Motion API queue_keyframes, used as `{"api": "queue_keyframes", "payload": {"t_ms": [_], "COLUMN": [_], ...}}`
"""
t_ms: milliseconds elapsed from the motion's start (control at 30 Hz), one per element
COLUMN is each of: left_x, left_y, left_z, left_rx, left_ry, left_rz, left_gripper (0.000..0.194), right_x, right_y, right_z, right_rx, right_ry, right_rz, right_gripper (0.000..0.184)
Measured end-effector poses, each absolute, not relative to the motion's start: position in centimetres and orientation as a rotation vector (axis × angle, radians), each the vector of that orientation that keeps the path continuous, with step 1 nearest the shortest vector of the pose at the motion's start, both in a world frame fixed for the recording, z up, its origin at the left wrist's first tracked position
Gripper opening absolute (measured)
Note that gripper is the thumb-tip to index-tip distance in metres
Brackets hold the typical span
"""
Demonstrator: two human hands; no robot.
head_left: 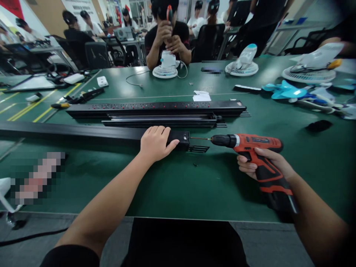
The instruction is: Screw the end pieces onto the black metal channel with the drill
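- The left hand clasps a long black bar from above, close to the bar's right end; its fingers bend over the far side, their tips hidden, and its thumb points toward that end.
- The right hand is wrapped around the handle of an orange-and-black drill, thumb on the near side; how the index finger sits at the trigger is hard to tell.
- The bar lies beneath the left palm, runs off past the left edge of view, and ends between the two hands, well apart from the right one.
- The drill points left, its thin bit bridging the gap to the bar's end face; whether the tip is seated in a screw cannot be made out.
- Just below that end, a dark pronged piece sticks out, and a tiny dark object lies near it on the green table.
- Beyond the left hand lie an open black channel and, farther back, a black strip with red dots, both roughly parallel to the bar.
- Across the table, a co-worker holds a red-tipped tool upright above a white fan.
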State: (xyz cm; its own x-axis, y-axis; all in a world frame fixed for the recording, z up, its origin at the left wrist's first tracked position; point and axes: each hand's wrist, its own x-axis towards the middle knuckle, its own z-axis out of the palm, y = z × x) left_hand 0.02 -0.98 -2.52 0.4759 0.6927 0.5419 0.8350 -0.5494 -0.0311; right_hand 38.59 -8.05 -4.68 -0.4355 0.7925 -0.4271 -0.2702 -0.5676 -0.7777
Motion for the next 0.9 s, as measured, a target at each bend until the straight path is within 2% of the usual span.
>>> {"api": "queue_keyframes", "payload": {"t_ms": [900], "left_x": [0.01], "left_y": [-1.05], "left_z": [-2.46], "left_rx": [-2.447], "left_ry": [-1.334], "left_rz": [-0.663], "left_gripper": [0.058], "right_x": [38.28], "right_y": [-8.16], "right_z": [-4.51], "right_rx": [-1.033], "right_ry": [-0.824], "right_rz": [2.034], "right_gripper": [0.033]}}
